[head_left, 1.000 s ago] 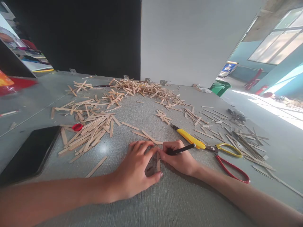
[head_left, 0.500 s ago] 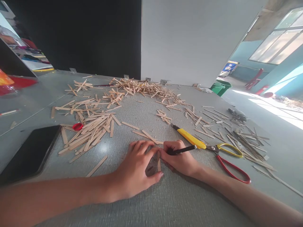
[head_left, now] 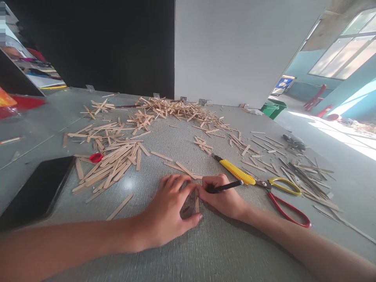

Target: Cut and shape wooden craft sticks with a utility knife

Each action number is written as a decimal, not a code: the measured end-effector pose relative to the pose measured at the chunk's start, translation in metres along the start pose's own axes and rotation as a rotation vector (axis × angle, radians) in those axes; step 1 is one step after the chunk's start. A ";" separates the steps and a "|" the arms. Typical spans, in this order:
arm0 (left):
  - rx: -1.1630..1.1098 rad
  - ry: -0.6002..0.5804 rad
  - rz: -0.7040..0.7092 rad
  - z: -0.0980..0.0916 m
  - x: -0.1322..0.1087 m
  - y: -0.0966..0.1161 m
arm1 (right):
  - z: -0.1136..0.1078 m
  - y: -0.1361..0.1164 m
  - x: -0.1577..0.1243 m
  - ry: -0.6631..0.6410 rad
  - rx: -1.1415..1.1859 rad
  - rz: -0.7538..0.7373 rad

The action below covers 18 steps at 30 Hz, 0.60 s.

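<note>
A short wooden craft stick (head_left: 197, 201) lies upright in the view on the grey table (head_left: 223, 250). My left hand (head_left: 169, 209) holds it down, thumb at the near end and index finger by the far end. In my right hand (head_left: 225, 200) is a black pen (head_left: 227, 187), its back end pointing right. The pen's tip is hidden behind my fingers, which meet the stick's far part beside my left index finger. More craft sticks (head_left: 185, 170) lie just beyond my hands.
A yellow utility knife (head_left: 236, 171) and scissors (head_left: 289, 209) with yellow and red handles lie right of my hands. Leftward are a black phone (head_left: 38, 188), a red cap (head_left: 95, 157) and a pile of craft sticks (head_left: 114, 162). Panels (head_left: 229, 51) stand behind.
</note>
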<state>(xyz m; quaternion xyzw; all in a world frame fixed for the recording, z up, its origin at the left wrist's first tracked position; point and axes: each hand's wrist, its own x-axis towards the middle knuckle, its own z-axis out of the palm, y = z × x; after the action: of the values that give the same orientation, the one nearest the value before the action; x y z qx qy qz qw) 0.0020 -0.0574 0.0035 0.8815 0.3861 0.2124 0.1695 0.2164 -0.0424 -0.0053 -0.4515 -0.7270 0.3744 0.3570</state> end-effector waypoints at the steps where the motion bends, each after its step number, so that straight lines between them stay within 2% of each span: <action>1: 0.001 0.002 0.002 0.000 0.000 -0.001 | 0.000 0.000 0.000 0.000 -0.003 -0.008; 18: 0.010 -0.014 -0.009 0.001 0.000 0.001 | -0.001 -0.002 0.000 -0.029 0.016 -0.025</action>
<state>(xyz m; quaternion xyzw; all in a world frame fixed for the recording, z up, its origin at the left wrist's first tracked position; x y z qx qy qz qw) 0.0030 -0.0579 0.0033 0.8820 0.3901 0.2037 0.1687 0.2167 -0.0425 -0.0026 -0.4339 -0.7347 0.3824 0.3545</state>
